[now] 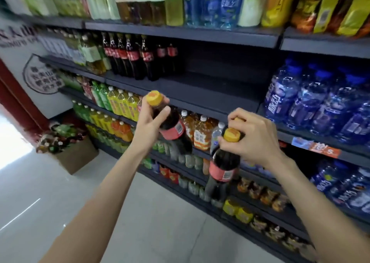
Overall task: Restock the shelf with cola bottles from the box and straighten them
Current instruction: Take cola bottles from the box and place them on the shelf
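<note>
My left hand (149, 125) grips the neck of a dark cola bottle (173, 129) with a yellow cap and red label, tilted, in front of the shelves. My right hand (254, 137) grips the neck of a second cola bottle (223, 169) of the same kind, hanging lower and nearly upright. Several cola bottles (132, 56) stand at the left of a dark shelf (210, 94) above my hands; the right part of that shelf is bare.
A cardboard box (74, 156) with bottles sits on the floor at the far left. Blue water bottles (320, 106) fill the shelf to the right. Yellow, green and orange drinks (120, 106) line the lower shelves. Grey tiled floor (120, 212) lies below.
</note>
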{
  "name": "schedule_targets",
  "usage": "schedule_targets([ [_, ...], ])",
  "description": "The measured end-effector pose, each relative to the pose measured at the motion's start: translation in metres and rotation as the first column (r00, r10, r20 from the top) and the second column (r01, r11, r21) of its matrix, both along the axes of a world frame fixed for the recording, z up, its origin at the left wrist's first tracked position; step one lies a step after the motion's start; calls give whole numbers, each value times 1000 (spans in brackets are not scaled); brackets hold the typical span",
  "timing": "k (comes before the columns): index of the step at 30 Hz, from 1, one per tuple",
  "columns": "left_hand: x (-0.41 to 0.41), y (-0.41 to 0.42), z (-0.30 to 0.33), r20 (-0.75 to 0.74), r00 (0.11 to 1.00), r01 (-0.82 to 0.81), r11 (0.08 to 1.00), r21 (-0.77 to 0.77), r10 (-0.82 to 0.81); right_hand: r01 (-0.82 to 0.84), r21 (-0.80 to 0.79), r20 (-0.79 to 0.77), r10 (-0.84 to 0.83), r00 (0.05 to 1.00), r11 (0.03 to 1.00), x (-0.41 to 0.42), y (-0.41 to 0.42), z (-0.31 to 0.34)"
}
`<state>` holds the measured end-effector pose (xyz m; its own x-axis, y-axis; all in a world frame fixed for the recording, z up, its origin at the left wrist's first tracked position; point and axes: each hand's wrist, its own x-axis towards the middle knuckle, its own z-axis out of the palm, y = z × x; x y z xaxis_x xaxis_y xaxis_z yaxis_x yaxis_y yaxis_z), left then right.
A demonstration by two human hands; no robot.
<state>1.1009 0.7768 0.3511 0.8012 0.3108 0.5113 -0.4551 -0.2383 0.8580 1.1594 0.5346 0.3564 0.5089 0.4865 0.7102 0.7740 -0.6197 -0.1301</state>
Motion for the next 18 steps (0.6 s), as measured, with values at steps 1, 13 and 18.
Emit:
schedule_targets([
  [1, 24, 15, 5, 20, 1000, -12, 1000, 26, 11, -3, 13, 12, 2, 1000, 1000, 21, 14, 6],
  [13, 289, 164, 25, 158, 981, -149, 963, 224, 115, 210, 110, 32, -215, 976, 971, 184, 176, 38],
  [18, 348, 186, 25, 46, 983, -180, 973, 146, 176, 259, 137, -10, -260, 966, 956, 212, 219, 46],
])
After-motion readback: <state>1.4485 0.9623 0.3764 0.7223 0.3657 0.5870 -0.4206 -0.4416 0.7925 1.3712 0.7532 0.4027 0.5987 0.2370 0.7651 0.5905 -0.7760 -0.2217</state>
